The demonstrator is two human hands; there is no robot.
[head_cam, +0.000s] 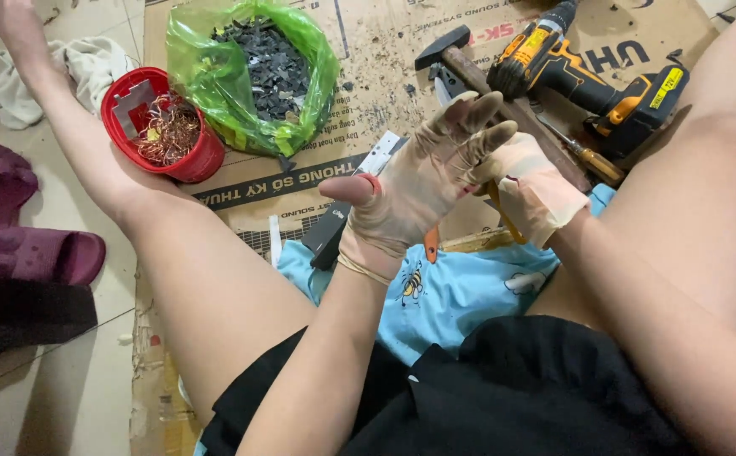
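Head-cam view, looking down at a person seated on flattened cardboard [368, 51] w/ bare legs spread to either side. Both hands wear thin beige gloves and meet at centre frame. Left hand [410, 190] is raised, palm toward the camera, fingers spread wide and straight, thumb out to the left; it holds nothing. Right hand [532, 190] sits just behind and touching it, fingers curled narrow at the left glove's edge; looks like a glove being pulled on or adjusted, though the exact grip is hidden. An orange-handled tool [431, 245] pokes out just below the hands, over a light blue cloth [461, 291] on the lap; whether either hand holds it can't be told. Judging from this, the glove needs seating snugly before any tool gets picked up. Beyond the hands: hammer [461, 55], yellow-black cordless drill [587, 72], screwdriver [583, 152]. Upper left: red tub [195, 160] of copper wire scraps, touching a green plastic bag [216, 76] of dark fragments. A purple slipper [38, 253] lies far left on the tile.
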